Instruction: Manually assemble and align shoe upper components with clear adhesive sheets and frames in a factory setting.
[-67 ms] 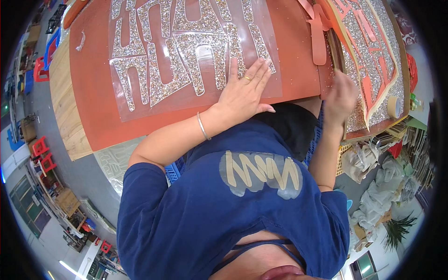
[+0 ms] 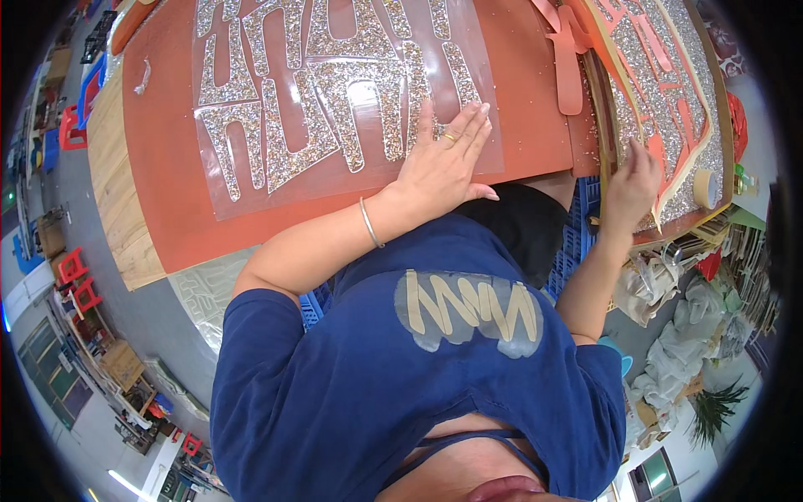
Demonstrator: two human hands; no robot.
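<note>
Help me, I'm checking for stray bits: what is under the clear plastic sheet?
The red-brown surface shows through the bare parts of the clear plastic sheet. What lies beneath the glittery shapes is hidden, as is anything under the left hand.

I can't read a single word, number or sign from here. The pale zigzag print (image 2: 414, 306) on the navy T-shirt (image 2: 360, 385) comes nearest to lettering, yet it spells nothing I can make out, and the glittering cut-out shapes (image 2: 303, 155) on the red-brown tabletop (image 2: 527, 109) show no legible marks.
</note>
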